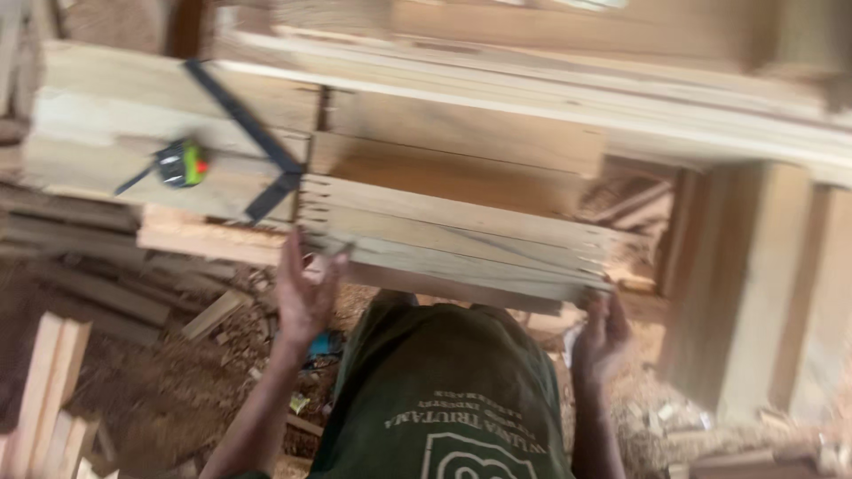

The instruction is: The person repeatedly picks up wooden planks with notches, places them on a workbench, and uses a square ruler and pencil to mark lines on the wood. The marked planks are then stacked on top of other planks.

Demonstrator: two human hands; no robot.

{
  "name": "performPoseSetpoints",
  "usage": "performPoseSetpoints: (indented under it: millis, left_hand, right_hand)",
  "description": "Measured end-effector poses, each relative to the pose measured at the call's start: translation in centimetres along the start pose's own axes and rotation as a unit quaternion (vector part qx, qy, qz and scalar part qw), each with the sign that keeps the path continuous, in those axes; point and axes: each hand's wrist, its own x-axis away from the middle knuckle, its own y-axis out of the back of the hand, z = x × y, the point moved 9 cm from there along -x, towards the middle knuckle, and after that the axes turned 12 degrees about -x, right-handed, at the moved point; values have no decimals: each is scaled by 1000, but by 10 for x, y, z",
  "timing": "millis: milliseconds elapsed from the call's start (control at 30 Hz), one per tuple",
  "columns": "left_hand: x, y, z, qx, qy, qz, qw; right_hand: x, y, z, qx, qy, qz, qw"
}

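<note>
A set of several pale wooden boards [453,235] lies side by side on a workbench, their ends forming a stepped edge. My left hand [304,288] touches the near left corner of the boards, with a thin pencil-like stick by its fingers. At the near right corner my right hand [602,335] presses against the boards' end. A black metal square [248,133] lies to the left of the boards, and a green and red tape measure [182,163] sits beside it. The picture is blurred by motion.
Long planks [568,80] are stacked behind the boards. Wood offcuts [106,284] and sawdust cover the floor at left. Thick upright timbers [763,284] stand at right. Short battens [49,390] lean at bottom left. My green shirt [444,399] fills the bottom centre.
</note>
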Motion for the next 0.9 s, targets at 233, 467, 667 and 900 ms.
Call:
performPoseSetpoints:
  millis: [233, 467, 667, 900]
  left_hand:
    - [5, 9, 41, -166, 27, 23, 985]
    - [2, 12, 38, -162, 39, 55, 985]
    - [-7, 14, 31, -108, 0, 39, 993]
    - [-17, 9, 7, -114, -44, 22, 992]
  right_hand:
    - [7, -30, 39, 44, 78, 33, 995]
    - [10, -37, 45, 54, 50, 31, 997]
    - [6, -31, 32, 31, 42, 31, 998]
    - [3, -22, 24, 101, -19, 48, 994]
